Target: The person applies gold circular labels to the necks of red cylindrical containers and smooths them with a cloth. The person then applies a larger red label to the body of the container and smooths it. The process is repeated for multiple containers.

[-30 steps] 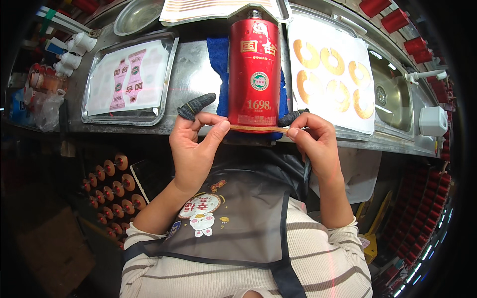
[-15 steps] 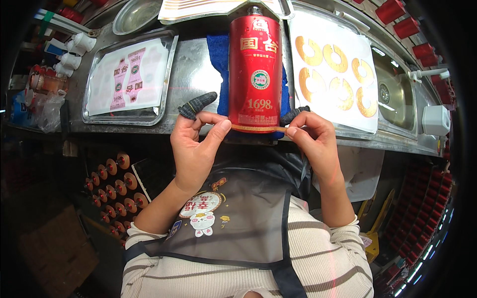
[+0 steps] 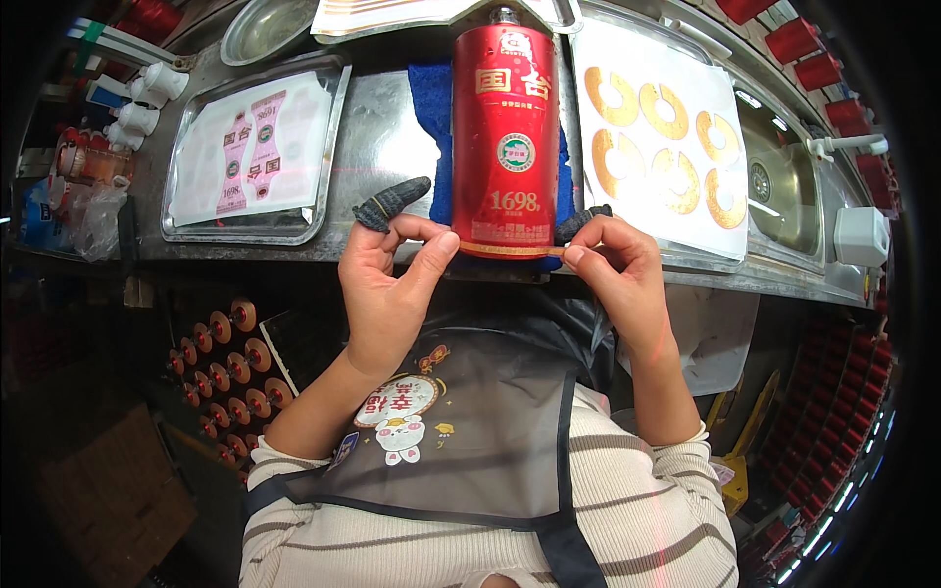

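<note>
A red bottle with gold lettering and a round green-and-white emblem lies on a blue cloth, its base toward me. A thin gold strip runs across the bottle near its base edge. My left hand pinches the strip's left end between thumb and fingertip. At the right end my right hand pinches it likewise, holding the strip stretched. Dark grey knitted finger covers sit on one finger of each hand. The underside of the bottle is hidden.
A steel tray with pink printed label sheets stands at left. On the right, a white sheet carries several gold C-shaped pieces, beside a sink. A round metal bowl is at the back left. Red bottles line the lower right.
The gold strip has shifted slightly up and lies closer along the bottle's base edge. Both hands keep their pinch and have barely moved. The bottle has shifted very slightly.
</note>
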The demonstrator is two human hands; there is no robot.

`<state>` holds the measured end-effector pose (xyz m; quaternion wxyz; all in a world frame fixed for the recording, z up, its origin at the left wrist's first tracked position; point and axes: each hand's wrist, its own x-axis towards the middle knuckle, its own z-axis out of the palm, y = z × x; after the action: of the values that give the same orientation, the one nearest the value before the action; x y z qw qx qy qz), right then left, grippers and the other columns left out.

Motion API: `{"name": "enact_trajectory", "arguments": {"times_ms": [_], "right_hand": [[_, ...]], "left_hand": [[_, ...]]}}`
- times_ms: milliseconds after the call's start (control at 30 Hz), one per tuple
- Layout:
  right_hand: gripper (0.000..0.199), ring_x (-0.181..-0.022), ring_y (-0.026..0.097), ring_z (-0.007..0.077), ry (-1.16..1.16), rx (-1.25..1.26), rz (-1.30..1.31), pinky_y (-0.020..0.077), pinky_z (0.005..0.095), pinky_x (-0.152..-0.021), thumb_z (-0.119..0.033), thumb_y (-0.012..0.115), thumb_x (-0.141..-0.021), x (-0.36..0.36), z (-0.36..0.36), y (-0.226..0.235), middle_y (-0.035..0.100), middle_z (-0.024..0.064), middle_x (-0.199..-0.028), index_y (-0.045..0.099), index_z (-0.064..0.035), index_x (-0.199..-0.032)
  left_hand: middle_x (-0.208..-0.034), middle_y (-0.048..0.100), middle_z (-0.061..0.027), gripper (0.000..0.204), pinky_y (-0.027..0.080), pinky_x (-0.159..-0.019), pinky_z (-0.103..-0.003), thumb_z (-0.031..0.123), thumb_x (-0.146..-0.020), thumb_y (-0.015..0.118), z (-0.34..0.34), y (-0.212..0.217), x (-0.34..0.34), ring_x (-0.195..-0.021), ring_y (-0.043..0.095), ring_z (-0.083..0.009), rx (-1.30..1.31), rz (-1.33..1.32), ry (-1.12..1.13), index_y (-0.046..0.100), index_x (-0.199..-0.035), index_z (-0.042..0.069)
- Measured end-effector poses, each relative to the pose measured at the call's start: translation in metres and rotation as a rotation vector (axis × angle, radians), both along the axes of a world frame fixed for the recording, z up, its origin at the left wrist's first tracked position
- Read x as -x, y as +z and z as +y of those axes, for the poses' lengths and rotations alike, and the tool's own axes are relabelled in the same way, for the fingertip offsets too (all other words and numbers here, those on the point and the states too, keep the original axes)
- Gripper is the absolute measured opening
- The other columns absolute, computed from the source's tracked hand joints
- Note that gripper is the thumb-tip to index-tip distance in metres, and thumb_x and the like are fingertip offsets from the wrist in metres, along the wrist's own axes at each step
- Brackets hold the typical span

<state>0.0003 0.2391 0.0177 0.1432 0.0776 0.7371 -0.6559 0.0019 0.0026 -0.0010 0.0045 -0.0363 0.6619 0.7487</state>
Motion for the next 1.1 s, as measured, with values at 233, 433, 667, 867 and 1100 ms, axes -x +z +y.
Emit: {"name": "enact_trajectory", "arguments": {"times_ms": [233,433,667,867,1100], "right_hand": [[0.009,-0.068,0.052,0.0008,0.006,-0.006,-0.008,0.0395,0.0180,-0.060,-0.004,0.070,-0.089,0.000,0.001,-0.004,0.059,-0.0013,-0.084,0.064,0.0004,-0.084],[0.009,-0.067,0.051,0.0008,0.002,-0.017,-0.001,0.0392,0.0179,-0.059,-0.004,0.070,-0.088,0.001,0.001,-0.005,0.059,-0.0012,-0.084,0.064,0.0006,-0.084],[0.008,-0.066,0.050,0.0010,0.016,-0.021,-0.007,0.0383,0.0182,-0.059,-0.004,0.070,-0.088,0.002,0.000,-0.003,0.059,-0.0012,-0.083,0.065,0.0006,-0.084],[0.008,-0.067,0.049,0.0017,0.028,-0.081,-0.003,0.0383,0.0191,-0.060,-0.005,0.071,-0.087,0.003,0.003,-0.005,0.059,-0.0004,-0.084,0.066,0.0003,-0.085],[0.007,-0.066,0.047,-0.0008,0.037,-0.089,0.026,0.0352,0.0177,-0.059,-0.004,0.069,-0.089,0.005,-0.001,-0.005,0.057,-0.0040,-0.081,0.064,-0.0010,-0.086]], "left_hand": [[-0.095,0.068,-0.0042,0.031,0.050,-0.082,-0.024,0.000,-0.092,0.071,-0.001,-0.002,0.000,-0.089,0.062,-0.0085,0.019,0.012,-0.009,0.059,-0.120,-0.002],[-0.109,0.070,-0.0063,0.036,0.050,-0.090,-0.026,0.003,-0.094,0.068,-0.012,-0.008,0.005,-0.100,0.063,-0.0107,0.049,-0.044,0.027,0.058,-0.129,-0.001],[-0.147,0.052,-0.0164,0.068,0.032,-0.118,-0.038,0.016,-0.092,0.075,-0.004,-0.008,0.018,-0.140,0.046,-0.0241,0.014,0.056,-0.226,0.042,-0.149,-0.001],[-0.150,0.048,-0.0202,0.081,0.030,-0.119,-0.040,0.023,-0.089,0.079,-0.001,-0.009,0.017,-0.142,0.043,-0.0263,0.076,0.056,-0.267,0.036,-0.153,-0.004],[-0.150,0.048,-0.0207,0.082,0.030,-0.119,-0.040,0.024,-0.089,0.079,0.000,-0.010,0.018,-0.142,0.043,-0.0273,0.108,0.074,-0.267,0.035,-0.152,-0.005]]}}
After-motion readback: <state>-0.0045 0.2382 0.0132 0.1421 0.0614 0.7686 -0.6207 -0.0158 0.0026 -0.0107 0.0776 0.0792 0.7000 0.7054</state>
